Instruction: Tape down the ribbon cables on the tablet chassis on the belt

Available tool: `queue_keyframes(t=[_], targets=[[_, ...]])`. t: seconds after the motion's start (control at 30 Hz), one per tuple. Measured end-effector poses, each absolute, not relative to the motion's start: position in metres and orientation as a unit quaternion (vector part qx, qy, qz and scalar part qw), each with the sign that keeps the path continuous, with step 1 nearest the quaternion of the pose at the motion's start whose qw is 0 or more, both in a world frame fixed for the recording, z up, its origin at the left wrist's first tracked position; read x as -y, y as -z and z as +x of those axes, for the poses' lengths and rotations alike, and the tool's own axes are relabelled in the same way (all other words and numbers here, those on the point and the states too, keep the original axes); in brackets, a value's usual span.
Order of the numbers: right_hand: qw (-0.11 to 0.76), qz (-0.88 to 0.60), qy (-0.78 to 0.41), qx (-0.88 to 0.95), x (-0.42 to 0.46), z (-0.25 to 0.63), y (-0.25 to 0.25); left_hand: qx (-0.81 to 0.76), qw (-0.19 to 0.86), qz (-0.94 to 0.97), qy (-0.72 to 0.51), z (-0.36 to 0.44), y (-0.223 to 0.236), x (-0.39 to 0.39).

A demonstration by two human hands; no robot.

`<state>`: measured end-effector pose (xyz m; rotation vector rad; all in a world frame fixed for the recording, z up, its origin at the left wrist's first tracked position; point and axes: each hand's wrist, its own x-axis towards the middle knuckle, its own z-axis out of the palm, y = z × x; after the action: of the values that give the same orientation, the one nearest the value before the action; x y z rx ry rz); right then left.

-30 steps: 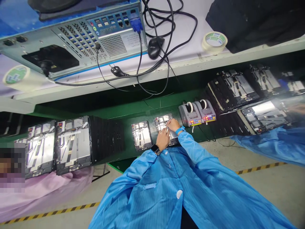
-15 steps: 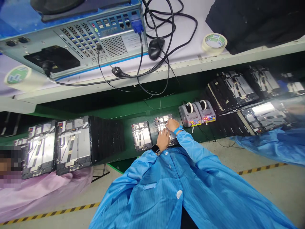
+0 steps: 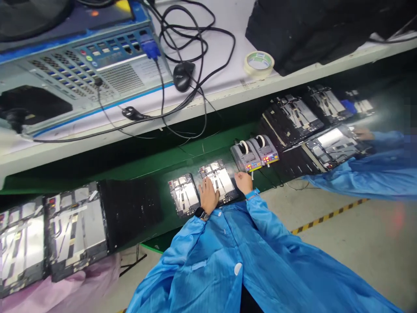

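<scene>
An opened tablet (image 3: pixel 224 180) with silvery inner plates lies on the green bench in front of me. My left hand (image 3: pixel 209 196) rests on its left side, fingers stretched out flat. Just off the tablet's right edge is my right hand (image 3: pixel 243 182), its fingers curled together close to the tape dispensers. Whatever those fingers may hold is too small to make out. A second opened tablet (image 3: pixel 184 194) lies to the left of my left hand. Two grey tape dispensers (image 3: pixel 246 155) with lit displays stand behind my right hand, and a short white strip sticks out of the nearer one.
Stacked tablets (image 3: pixel 76 230) stand at the left, and more stacks (image 3: pixel 295 119) at the right, where a co-worker's blue sleeve (image 3: pixel 345 176) reaches in. Above runs a white shelf (image 3: pixel 224 98) with a computer case (image 3: pixel 97 82), black cables, a mouse (image 3: pixel 183 76) and a tape roll (image 3: pixel 259 64).
My right hand has come off the tablet and moved right, toward the dispensers. The left hand has stayed on the tablet, now further toward its left side. The whole view has shifted.
</scene>
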<state>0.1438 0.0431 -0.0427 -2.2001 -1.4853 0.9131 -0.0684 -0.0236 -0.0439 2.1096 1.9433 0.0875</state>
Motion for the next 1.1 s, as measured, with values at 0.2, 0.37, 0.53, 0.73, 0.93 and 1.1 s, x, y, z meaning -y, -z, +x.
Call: queue_keyframes(t=[0.2,0.37,0.53,0.73,0.93,1.1], targets=[[0.491,-0.795,-0.344,0.094,-0.024,0.260,0.076,-0.670,0.138,0.729,-0.021,-0.065,0.040,0.022],[0.550,-0.719,-0.425,-0.007,-0.061,0.301,0.098,-0.666,0.134,0.734,-0.022,-0.051,0.038,0.013],[0.561,-0.718,-0.413,0.006,-0.073,0.300,0.107,-0.662,0.140,0.736,-0.033,-0.033,0.039,-0.006],[0.586,-0.747,-0.315,-0.019,-0.063,0.296,0.119,-0.660,0.132,0.739,-0.036,-0.030,0.046,-0.012],[0.640,-0.693,-0.323,-0.078,-0.070,0.298,0.127,-0.659,0.139,0.738,-0.041,-0.033,0.050,-0.012],[0.634,-0.695,-0.329,-0.076,-0.080,0.296,0.123,-0.659,0.153,0.736,-0.037,-0.035,0.048,-0.013]])
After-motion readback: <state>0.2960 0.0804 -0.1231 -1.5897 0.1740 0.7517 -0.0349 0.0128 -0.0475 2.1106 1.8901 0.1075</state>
